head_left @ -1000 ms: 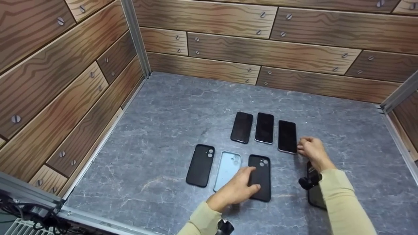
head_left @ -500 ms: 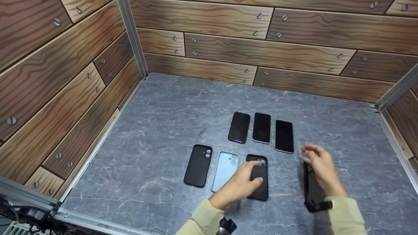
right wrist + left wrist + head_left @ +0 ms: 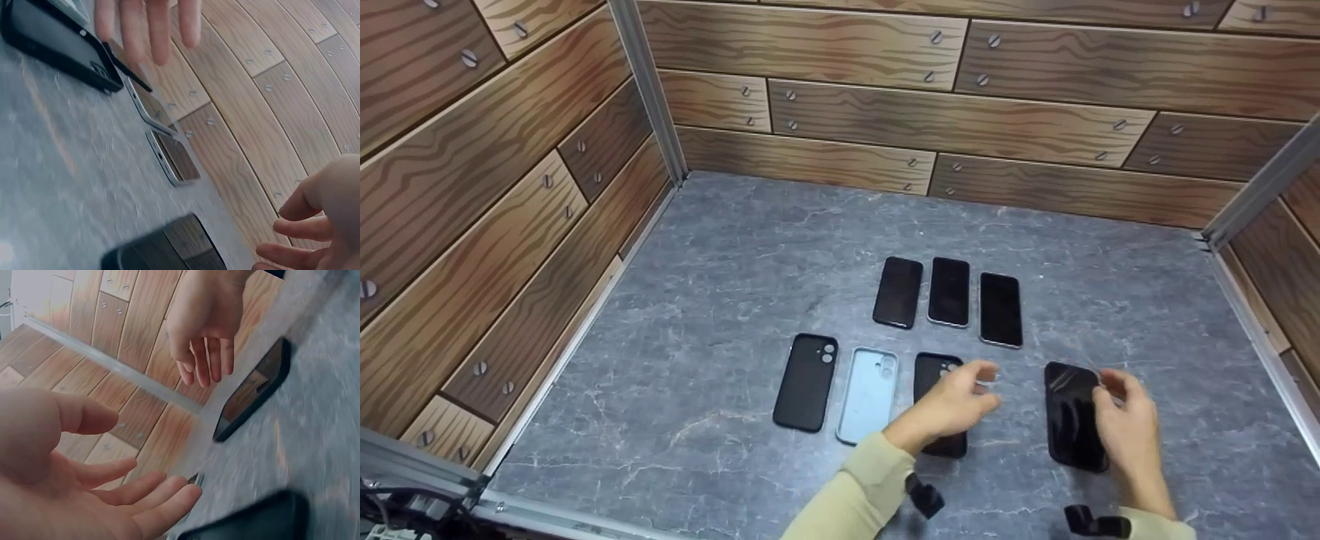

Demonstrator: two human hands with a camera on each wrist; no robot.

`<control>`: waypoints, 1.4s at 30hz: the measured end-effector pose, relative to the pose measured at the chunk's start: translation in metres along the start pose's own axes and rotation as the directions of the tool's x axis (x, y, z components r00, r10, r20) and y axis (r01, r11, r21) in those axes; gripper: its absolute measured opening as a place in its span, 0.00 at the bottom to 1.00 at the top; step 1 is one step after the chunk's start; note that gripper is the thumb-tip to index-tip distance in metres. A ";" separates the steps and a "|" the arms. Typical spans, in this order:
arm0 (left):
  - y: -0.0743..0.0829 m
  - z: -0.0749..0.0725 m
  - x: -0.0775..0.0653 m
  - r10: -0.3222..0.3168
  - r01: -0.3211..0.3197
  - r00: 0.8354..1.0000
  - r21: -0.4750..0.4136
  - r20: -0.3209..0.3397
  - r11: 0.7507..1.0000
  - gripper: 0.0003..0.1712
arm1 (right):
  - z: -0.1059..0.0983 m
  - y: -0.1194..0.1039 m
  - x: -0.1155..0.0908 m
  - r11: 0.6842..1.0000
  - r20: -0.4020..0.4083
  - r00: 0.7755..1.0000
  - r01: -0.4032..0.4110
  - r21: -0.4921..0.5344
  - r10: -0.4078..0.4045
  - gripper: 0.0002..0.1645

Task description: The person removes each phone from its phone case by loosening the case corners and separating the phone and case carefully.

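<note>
My left hand (image 3: 949, 405) hovers over the rightmost black phone case (image 3: 949, 446), fingers spread and apart from the thumb, with nothing in it. A dark phone with a thick black rim (image 3: 1069, 420) lies screen up at the right. My right hand (image 3: 1132, 427) is at that phone's right edge in the head view. In the left wrist view, its loosely bent fingers (image 3: 214, 363) hang above the phone (image 3: 256, 391) with a gap. To the left lie a light blue phone case (image 3: 868, 394) and another black phone case (image 3: 806, 382), inner sides up.
Three phones lie screen up in a row further back: a left one (image 3: 898, 292), a middle one (image 3: 949, 292) and a right one (image 3: 1000, 309). The grey marbled table (image 3: 682, 337) is bounded by wood-patterned walls (image 3: 840, 112) and metal rails (image 3: 562, 352).
My right hand has come back toward me from beside the rightmost rear phone to the near dark phone, uncovering its screen. My left hand has shifted right over the black case.
</note>
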State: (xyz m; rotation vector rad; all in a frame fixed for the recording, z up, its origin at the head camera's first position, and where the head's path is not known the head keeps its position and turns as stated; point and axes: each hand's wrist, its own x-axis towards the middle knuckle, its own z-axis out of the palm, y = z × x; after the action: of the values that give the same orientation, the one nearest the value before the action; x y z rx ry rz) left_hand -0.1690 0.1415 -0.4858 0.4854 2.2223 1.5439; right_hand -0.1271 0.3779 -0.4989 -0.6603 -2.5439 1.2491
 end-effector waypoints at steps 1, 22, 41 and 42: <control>0.002 0.004 0.003 -0.007 0.007 1.000 -0.007 0.006 1.000 0.26 | -0.002 0.002 -0.001 1.000 -0.008 1.000 0.000 -0.020 -0.001 0.25; 0.001 0.081 0.043 -0.227 0.215 0.974 -0.393 0.017 0.894 0.26 | 0.006 0.024 -0.010 0.986 0.111 0.994 -0.004 -0.165 0.023 0.30; 0.002 0.094 0.036 -0.290 0.252 0.954 -0.323 -0.073 0.912 0.22 | 0.008 0.022 -0.025 0.990 0.148 0.981 -0.135 0.029 0.129 0.31; 0.002 0.094 0.035 -0.290 0.252 0.954 -0.322 -0.075 0.913 0.22 | 0.008 0.022 -0.026 0.991 0.153 0.980 -0.132 0.029 0.126 0.31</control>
State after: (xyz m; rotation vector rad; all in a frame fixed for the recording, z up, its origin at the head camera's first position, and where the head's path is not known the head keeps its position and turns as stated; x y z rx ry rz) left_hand -0.1528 0.2350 -0.5178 -0.0131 1.9743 1.7595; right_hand -0.1015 0.3717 -0.5212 -0.7600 -2.6258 1.4390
